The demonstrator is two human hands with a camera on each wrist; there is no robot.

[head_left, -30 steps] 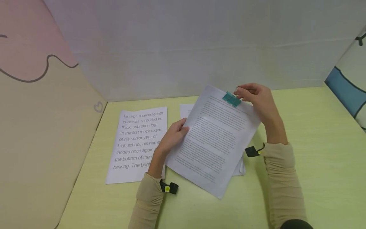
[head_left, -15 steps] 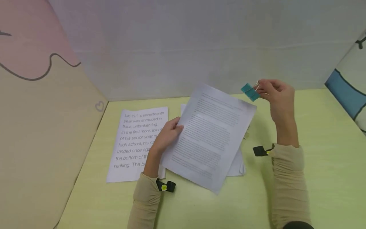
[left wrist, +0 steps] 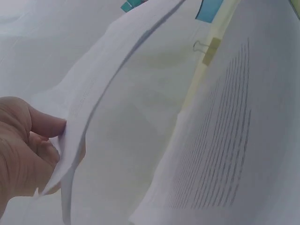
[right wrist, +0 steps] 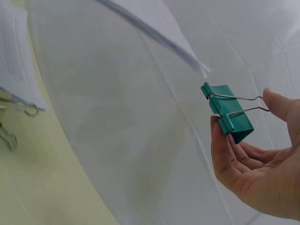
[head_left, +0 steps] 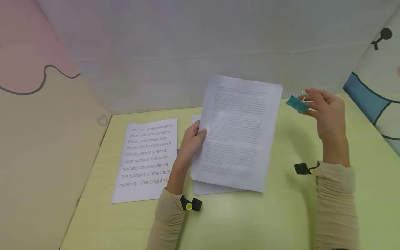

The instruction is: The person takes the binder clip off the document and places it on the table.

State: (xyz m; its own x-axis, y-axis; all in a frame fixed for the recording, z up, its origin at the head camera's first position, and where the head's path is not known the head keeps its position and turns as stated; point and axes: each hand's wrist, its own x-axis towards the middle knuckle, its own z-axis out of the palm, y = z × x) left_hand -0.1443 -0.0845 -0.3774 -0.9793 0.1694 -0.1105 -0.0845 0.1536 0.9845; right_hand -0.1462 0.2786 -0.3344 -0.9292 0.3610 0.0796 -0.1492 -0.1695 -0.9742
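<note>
My left hand grips the left edge of a printed stack of paper, thumb on its front, holding it raised over the table. In the left wrist view the stack shows edge-on as a bent bundle of sheets. Off to the right, my right hand pinches a teal binder clip by its wire handles, apart from the paper. The right wrist view shows the clip between thumb and fingers, with the paper's corner just beyond it.
A large-print sheet lies on the yellow-green table at the left. Another paper stack lies under the raised one, mostly hidden. A yellowish binder clip is on its edge. A pale wall stands behind.
The right hand has pulled the teal binder clip off the stack's top edge and carried it right. The left hand has raised the stack and turned it more upright.
</note>
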